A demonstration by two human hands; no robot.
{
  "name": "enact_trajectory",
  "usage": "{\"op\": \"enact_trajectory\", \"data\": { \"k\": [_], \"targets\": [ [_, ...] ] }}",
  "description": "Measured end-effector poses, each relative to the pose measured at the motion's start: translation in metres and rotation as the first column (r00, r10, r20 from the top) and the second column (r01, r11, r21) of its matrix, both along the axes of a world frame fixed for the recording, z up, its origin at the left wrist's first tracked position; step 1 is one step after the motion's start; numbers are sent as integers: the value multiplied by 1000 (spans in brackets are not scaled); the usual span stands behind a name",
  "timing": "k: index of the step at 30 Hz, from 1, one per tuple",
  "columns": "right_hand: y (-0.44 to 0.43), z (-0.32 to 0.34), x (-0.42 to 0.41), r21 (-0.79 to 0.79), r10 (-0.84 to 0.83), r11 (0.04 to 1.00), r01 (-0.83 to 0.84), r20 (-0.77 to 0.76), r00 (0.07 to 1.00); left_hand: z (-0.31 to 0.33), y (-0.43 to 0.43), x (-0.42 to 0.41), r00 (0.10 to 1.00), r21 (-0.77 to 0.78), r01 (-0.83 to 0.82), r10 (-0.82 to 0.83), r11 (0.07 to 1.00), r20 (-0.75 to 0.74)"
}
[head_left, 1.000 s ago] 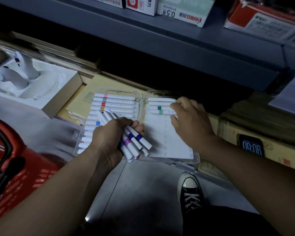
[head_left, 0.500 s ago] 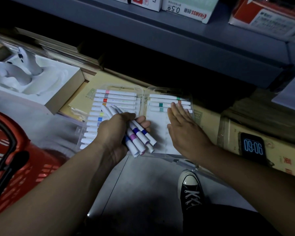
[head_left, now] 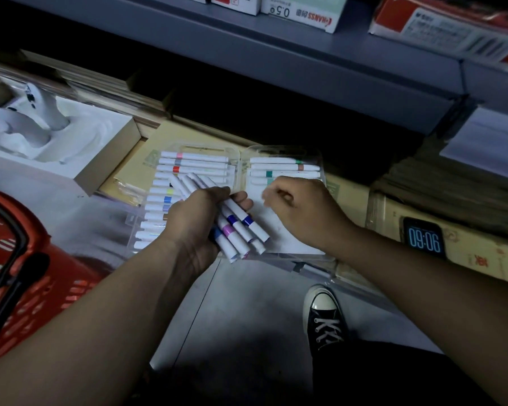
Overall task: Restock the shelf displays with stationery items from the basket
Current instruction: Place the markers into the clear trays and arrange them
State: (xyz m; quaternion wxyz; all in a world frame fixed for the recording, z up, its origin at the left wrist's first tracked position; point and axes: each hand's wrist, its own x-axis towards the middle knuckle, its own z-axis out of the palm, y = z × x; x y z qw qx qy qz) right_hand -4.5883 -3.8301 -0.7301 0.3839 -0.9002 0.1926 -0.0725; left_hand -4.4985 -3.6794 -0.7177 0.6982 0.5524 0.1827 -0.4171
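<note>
Left hand (head_left: 195, 222) grasping a bundle of markers (head_left: 242, 227), right hand (head_left: 304, 213) curled over right half of open clear case (head_left: 286, 152), its grasp unreadable through blur, case at front edge of tan packs (head_left: 126, 168), red basket (head_left: 56, 288) left.

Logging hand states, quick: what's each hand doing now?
Left hand: holding a bundle of markers.
Right hand: curled, blurred; cannot tell if holding anything.
</note>
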Motion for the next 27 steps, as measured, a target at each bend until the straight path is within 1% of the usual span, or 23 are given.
{"op": "enact_trajectory", "data": {
  "k": [1, 2, 3, 5, 9, 10, 11, 12, 13, 14, 15, 16, 18, 20, 24, 27],
  "targets": [
    [8, 9, 3, 174, -11, 985, 17, -32, 999, 0, 1, 1, 1000, 21, -8, 8, 1000, 15],
    [15, 17, 5, 319, 8, 947, 16, -74, 997, 0, 2, 2, 1000, 46, -11, 10, 999, 28],
    [20, 21, 7, 408, 42, 913, 6, -108, 993, 0, 2, 2, 999, 63, -8, 6, 998, 39],
    [22, 24, 10, 491, 70, 871, 10, -145, 987, -2, 2, 1, 999, 63, -18, 15, 998, 49],
    [13, 18, 16, 594, -8, 798, 102, -159, 987, -3, 2, 1, 988, 76, -137, 131, 988, 82],
    [10, 16, 18, 570, -27, 814, 111, -154, 988, -3, 3, 3, 986, 66, -155, 150, 986, 69],
    [4, 12, 19, 495, -44, 862, 108, -139, 989, -4, 5, 5, 986, 48, -160, 158, 986, 46],
    [-3, 8, 20, 372, -54, 924, 93, -114, 992, -4, 6, 6, 986, 27, -164, 163, 986, 25],
    [-11, 3, 19, 205, -54, 976, 73, -95, 994, -4, 7, 8, 985, 9, -170, 170, 985, 10],
    [-20, -3, 17, 33, -51, 998, 54, -83, 995, -4, 8, 9, 985, 2, -171, 171, 985, -3],
    [-28, -8, 15, -104, -57, 993, 48, -81, 995, -4, 8, 9, 986, 2, -167, 167, 986, -12],
    [-36, -13, 11, -186, -71, 981, 54, -85, 994, -5, 8, 8, 988, 1, -157, 156, 988, -15],
    [-48, -21, 6, -280, -85, 959, 52, -107, 991, -6, 9, 8, 991, -3, -134, 134, 991, -24],
    [-54, -27, 4, -369, -53, 930, 7, -114, 992, -7, 9, 8, 992, -10, -124, 123, 992, -31],
    [-54, -33, 4, -470, -21, 882, -35, -114, 993, -7, 7, 7, 994, -16, -102, 101, 995, -40],
    [-51, -36, 3, -566, -23, 823, -37, -97, 995, -7, 6, 7, 996, -7, -81, 81, 997, -37]
  ]
}}
